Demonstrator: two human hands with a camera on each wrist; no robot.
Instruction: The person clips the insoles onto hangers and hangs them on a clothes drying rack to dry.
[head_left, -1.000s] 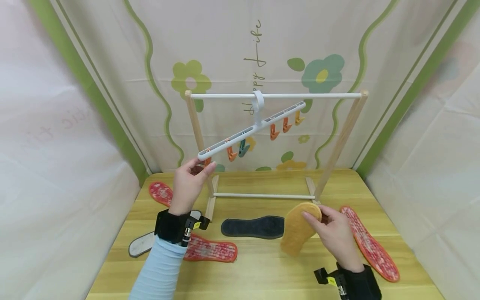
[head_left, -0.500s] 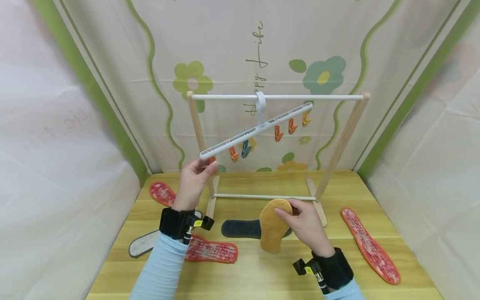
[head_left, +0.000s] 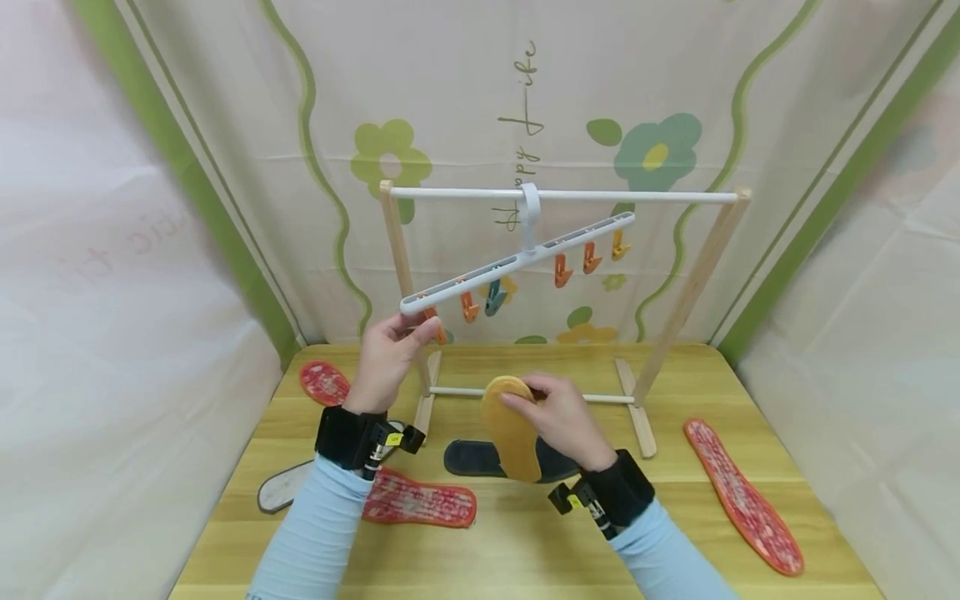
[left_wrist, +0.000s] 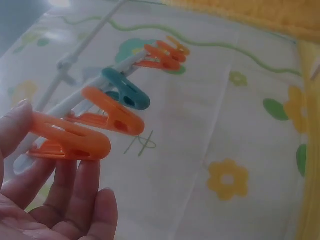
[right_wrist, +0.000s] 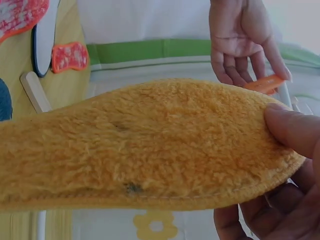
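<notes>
Leftward-carried yellow insole [head_left: 512, 425] now lies between hands.

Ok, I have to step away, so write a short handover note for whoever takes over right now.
Left hand: pinches the end orange clip on the white clip hanger, which hangs tilted from the rack rail.
Right hand: holds the yellow fleece insole above the table, below that clip.
Done: nothing is clipped on the hanger.
Left: the yellow insole is not in the clip. A dark insole and red patterned insoles lie on the table.
</notes>
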